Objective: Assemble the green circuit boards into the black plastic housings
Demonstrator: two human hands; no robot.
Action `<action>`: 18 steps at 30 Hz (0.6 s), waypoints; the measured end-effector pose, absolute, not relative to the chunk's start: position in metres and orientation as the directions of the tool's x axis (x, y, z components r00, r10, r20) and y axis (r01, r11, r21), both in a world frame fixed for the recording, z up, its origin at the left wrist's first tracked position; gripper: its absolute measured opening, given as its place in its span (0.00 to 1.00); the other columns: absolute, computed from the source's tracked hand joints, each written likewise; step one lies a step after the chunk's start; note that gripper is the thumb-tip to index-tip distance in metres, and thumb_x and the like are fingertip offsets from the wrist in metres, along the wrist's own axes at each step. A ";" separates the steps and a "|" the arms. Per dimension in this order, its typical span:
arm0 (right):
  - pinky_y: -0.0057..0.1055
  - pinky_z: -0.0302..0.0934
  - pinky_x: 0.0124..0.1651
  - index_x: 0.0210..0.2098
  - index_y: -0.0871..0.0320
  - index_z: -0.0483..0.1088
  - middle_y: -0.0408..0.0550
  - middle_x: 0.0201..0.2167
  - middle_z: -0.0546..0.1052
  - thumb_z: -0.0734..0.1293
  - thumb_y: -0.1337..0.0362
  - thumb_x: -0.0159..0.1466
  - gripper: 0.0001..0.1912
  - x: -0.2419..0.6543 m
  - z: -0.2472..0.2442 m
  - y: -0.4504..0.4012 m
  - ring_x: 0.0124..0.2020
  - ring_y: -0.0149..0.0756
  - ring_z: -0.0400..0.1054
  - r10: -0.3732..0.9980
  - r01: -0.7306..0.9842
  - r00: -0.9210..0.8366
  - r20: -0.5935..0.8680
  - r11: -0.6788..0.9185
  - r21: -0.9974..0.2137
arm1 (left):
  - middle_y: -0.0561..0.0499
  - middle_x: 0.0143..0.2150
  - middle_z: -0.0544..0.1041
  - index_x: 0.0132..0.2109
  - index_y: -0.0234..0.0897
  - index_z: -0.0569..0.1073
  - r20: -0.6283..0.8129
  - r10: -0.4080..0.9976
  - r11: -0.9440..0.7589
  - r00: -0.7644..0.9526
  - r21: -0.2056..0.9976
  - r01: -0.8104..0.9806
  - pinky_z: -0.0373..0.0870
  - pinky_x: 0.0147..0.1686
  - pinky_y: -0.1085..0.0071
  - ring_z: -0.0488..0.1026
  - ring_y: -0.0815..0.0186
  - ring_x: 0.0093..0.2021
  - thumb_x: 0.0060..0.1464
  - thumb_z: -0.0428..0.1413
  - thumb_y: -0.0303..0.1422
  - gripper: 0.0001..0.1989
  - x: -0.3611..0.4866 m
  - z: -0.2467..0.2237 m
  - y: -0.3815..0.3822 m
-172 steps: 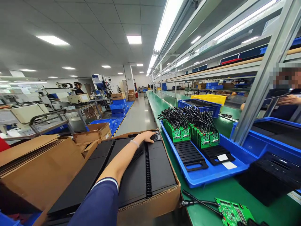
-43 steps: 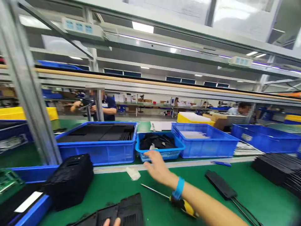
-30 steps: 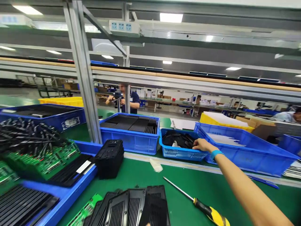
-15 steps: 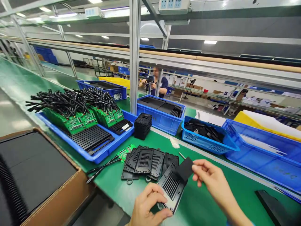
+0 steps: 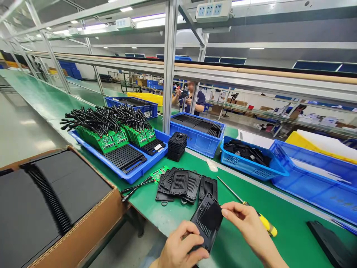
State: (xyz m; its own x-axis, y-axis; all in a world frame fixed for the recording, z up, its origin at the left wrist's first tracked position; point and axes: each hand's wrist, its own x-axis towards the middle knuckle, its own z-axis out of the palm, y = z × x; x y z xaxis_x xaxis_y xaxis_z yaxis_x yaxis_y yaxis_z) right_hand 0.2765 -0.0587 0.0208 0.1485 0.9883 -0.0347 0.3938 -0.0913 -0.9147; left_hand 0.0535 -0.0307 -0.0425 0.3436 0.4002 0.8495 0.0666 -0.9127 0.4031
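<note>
My left hand is closed around the lower left edge of a black slotted plastic cover, which tilts above the green bench. My right hand pinches the right edge of a thin black pad that lies over the upper part of the cover's slots. The lower slots stay bare. Just behind the cover lies a loose pile of similar black covers. A screwdriver with a yellow and black handle lies beyond my right hand, partly hidden by it.
A blue tray holds green circuit boards with black cables. Stacked black housings stand beside it. Blue bins and a perforated blue basket line the back. An open carton is at left; a black part lies at right.
The black pad has come down from an angle above the cover to lie over its slots. My right hand has moved slightly down and left with it. The view has shifted, showing more of the screwdriver.
</note>
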 end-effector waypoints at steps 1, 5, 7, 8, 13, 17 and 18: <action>0.30 0.61 0.33 0.32 0.58 0.77 0.48 0.29 0.76 0.68 0.44 0.56 0.23 0.274 0.022 -0.058 0.30 0.38 0.66 0.989 0.401 0.142 -0.036 -0.091 -0.911 | 0.46 0.33 0.70 0.38 0.32 0.72 0.853 0.394 -0.916 0.343 0.395 0.070 0.70 0.23 0.79 0.70 0.72 0.24 0.63 0.54 0.38 0.12 0.053 -0.042 -0.031; 0.30 0.57 0.27 0.31 0.59 0.76 0.44 0.22 0.71 0.66 0.47 0.57 0.21 0.263 0.015 -0.054 0.24 0.35 0.62 0.993 0.509 0.119 -0.016 -0.075 -0.858 | 0.46 0.31 0.71 0.38 0.33 0.72 0.863 0.373 -0.927 0.342 0.363 0.095 0.71 0.25 0.79 0.72 0.70 0.26 0.63 0.53 0.38 0.12 0.049 -0.042 -0.030; 0.29 0.55 0.26 0.38 0.59 0.75 0.41 0.20 0.67 0.66 0.50 0.57 0.19 0.258 0.012 -0.053 0.21 0.33 0.58 0.988 0.601 0.144 0.046 -0.050 -0.798 | 0.46 0.31 0.72 0.37 0.33 0.72 0.861 0.369 -0.929 0.349 0.352 0.113 0.72 0.25 0.79 0.72 0.69 0.27 0.63 0.54 0.39 0.12 0.046 -0.042 -0.030; 0.29 0.54 0.26 0.42 0.58 0.74 0.40 0.21 0.67 0.66 0.52 0.58 0.18 0.257 0.013 -0.053 0.21 0.33 0.57 0.984 0.649 0.150 0.096 -0.025 -0.761 | 0.46 0.31 0.72 0.37 0.34 0.73 0.860 0.365 -0.931 0.357 0.347 0.118 0.72 0.26 0.79 0.73 0.69 0.27 0.63 0.54 0.39 0.12 0.044 -0.041 -0.029; 0.32 0.61 0.45 0.46 0.51 0.70 0.46 0.43 0.71 0.67 0.64 0.62 0.12 0.253 0.040 -0.051 0.43 0.38 0.66 0.964 0.749 -0.203 0.174 0.267 -0.607 | 0.47 0.30 0.73 0.35 0.35 0.74 0.843 0.302 -0.951 0.446 0.300 0.076 0.73 0.28 0.78 0.74 0.68 0.28 0.64 0.52 0.39 0.14 0.035 -0.039 -0.025; 0.32 0.59 0.50 0.46 0.52 0.67 0.46 0.47 0.70 0.69 0.73 0.59 0.17 0.241 0.070 -0.044 0.48 0.38 0.64 0.913 0.773 -0.407 0.019 0.355 -0.526 | 0.48 0.28 0.73 0.34 0.36 0.75 0.814 0.266 -0.951 0.516 0.308 0.004 0.72 0.29 0.79 0.74 0.69 0.28 0.66 0.48 0.41 0.18 0.025 -0.032 -0.019; 0.32 0.59 0.49 0.46 0.52 0.67 0.46 0.48 0.69 0.69 0.74 0.58 0.19 0.238 0.076 -0.043 0.47 0.38 0.64 0.906 0.783 -0.423 0.005 0.368 -0.501 | 0.47 0.28 0.74 0.34 0.36 0.76 0.790 0.264 -0.945 0.553 0.328 -0.016 0.72 0.29 0.79 0.74 0.69 0.28 0.67 0.46 0.40 0.19 0.022 -0.030 -0.018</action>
State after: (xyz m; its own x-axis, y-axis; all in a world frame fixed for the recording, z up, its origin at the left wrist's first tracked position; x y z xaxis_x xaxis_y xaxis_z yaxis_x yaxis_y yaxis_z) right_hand 0.2376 -0.0429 0.0757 -0.4227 0.9063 0.0046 0.7833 0.3679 -0.5010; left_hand 0.0215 -0.0176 -0.0298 0.5526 0.2645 0.7904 -0.0163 -0.9447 0.3275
